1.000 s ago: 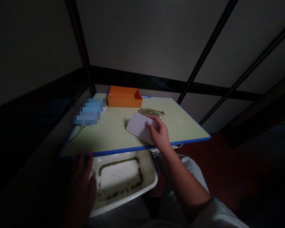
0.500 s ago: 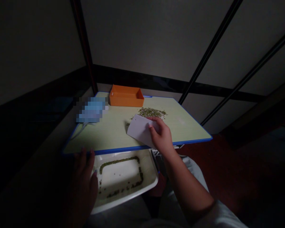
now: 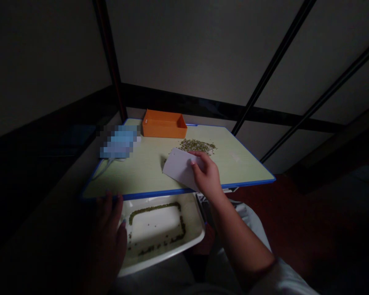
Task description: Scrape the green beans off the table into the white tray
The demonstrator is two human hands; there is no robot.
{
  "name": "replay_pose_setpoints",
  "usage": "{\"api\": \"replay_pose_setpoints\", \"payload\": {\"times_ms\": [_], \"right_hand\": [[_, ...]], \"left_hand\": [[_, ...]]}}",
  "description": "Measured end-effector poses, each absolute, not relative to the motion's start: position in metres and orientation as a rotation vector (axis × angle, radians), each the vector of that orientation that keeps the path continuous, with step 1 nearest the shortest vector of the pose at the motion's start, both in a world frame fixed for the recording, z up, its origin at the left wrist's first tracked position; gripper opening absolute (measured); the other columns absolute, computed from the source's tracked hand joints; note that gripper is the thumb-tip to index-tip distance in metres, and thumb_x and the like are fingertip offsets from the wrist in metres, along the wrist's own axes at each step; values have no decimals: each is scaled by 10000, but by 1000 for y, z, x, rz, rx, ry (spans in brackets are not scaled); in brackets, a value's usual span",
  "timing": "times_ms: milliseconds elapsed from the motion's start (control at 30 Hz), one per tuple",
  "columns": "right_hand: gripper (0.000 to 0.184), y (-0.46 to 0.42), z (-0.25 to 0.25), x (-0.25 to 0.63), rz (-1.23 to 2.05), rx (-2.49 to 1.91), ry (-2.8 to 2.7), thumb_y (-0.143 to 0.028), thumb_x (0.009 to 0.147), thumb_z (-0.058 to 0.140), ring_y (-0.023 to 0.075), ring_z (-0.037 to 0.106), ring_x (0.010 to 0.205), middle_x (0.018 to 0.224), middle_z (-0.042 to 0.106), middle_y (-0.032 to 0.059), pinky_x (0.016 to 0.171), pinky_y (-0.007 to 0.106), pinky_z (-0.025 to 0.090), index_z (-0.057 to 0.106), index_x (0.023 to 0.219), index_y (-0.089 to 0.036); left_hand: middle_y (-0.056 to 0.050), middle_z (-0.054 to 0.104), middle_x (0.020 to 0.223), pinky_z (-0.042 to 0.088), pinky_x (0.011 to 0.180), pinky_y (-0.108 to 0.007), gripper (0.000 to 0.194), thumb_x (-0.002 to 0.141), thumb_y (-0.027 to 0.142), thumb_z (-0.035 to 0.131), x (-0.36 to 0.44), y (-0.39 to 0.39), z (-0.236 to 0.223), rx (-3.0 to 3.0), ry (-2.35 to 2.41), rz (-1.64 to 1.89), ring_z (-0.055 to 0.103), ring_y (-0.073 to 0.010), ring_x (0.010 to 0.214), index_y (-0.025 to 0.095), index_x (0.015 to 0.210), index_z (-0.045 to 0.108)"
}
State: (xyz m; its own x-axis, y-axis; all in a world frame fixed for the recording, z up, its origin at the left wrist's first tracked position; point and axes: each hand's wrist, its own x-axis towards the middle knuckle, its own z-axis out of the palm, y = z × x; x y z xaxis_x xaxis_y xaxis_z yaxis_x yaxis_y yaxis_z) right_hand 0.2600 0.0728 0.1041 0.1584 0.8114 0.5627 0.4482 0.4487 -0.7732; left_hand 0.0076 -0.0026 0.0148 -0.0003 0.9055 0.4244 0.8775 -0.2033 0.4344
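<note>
My right hand (image 3: pixel 206 174) is closed on a thin white card (image 3: pixel 180 166), thumb on top. The card leans over the pale table, with its lower edge near the table's front. Just beyond it lies a loose pile of small green seeds or beans (image 3: pixel 197 145), partly hidden by the card and fingers. Below the front edge sits a white tub (image 3: pixel 162 262), with similar green grains lining the edges of its floor. My left hand (image 3: pixel 109 233), in deep shadow, lies along the tub's left side. Its fingers are stretched out and apart, tips near the table edge.
An orange open box (image 3: pixel 164 129) stands at the back of the blue-edged table (image 3: pixel 246 164). On the left lies a blurred-out light blue item (image 3: pixel 119 141) with a white cord or strap (image 3: pixel 103 168). Dark-framed panels (image 3: pixel 184 49) rise behind.
My right hand and the card have shifted very slightly left. The pile, tub and left hand look the same.
</note>
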Motion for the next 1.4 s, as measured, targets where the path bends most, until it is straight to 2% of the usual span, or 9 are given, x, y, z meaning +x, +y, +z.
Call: {"api": "replay_pose_setpoints", "payload": {"times_ms": [200, 533, 700, 933, 1067, 1233, 1400], "right_hand": [[214, 70, 107, 255, 418, -1096, -1549, -229, 844, 520, 210, 652, 949, 1024, 715, 48, 813, 316, 514, 640, 1021, -215], [213, 54, 107, 253, 518, -1065, -1578, -234, 861, 527, 196, 650, 945, 1011, 716, 29, 800, 297, 515, 648, 1035, -232], [190, 54, 105, 256, 616, -1036, -1556, -223, 844, 561, 188, 642, 989, 1035, 713, 22, 860, 307, 500, 664, 1004, -235], [176, 52, 107, 258, 693, -997, -1581, -231, 839, 583, 188, 638, 1002, 1047, 717, 18, 893, 330, 489, 676, 989, -241], [176, 48, 109, 263, 649, -1022, -1536, -246, 831, 597, 197, 641, 981, 1043, 713, 24, 874, 345, 500, 670, 990, -244], [225, 51, 110, 273, 444, -1105, -1325, -283, 840, 587, 215, 629, 986, 1116, 676, 69, 852, 362, 505, 633, 1055, -231], [233, 66, 104, 275, 375, -1120, -1370, -276, 847, 558, 214, 625, 1002, 1108, 672, 74, 876, 354, 495, 620, 1064, -213]], "left_hand": [[-183, 242, 1563, 217, 1206, -507, 531, 879, 273, 336, 9, -3, 21, 2135, 1970, 954, 88, -268, 1477, 102, 1381, 364], [-151, 229, 1574, 218, 1205, -523, 548, 874, 266, 343, 12, -4, 24, 2119, 1953, 972, 114, -271, 1475, 150, 1410, 328], [-168, 239, 1567, 206, 1207, -519, 545, 875, 286, 330, 11, -2, 21, 2095, 1965, 968, 91, -272, 1476, 119, 1394, 352], [-123, 221, 1583, 235, 1193, -541, 591, 859, 265, 366, 7, -1, 11, 2172, 1943, 1022, 111, -273, 1474, 220, 1440, 265], [-99, 207, 1591, 257, 1190, -518, 616, 851, 243, 367, 6, -2, 11, 2194, 1928, 1038, 113, -265, 1474, 246, 1452, 229], [-88, 193, 1596, 244, 1195, -516, 615, 858, 249, 363, 6, -1, 8, 2202, 1924, 1044, 106, -256, 1477, 258, 1455, 215], [-78, 179, 1600, 254, 1193, -504, 617, 865, 254, 358, 6, 0, 7, 2193, 1922, 1062, 85, -247, 1477, 271, 1459, 194]]}}
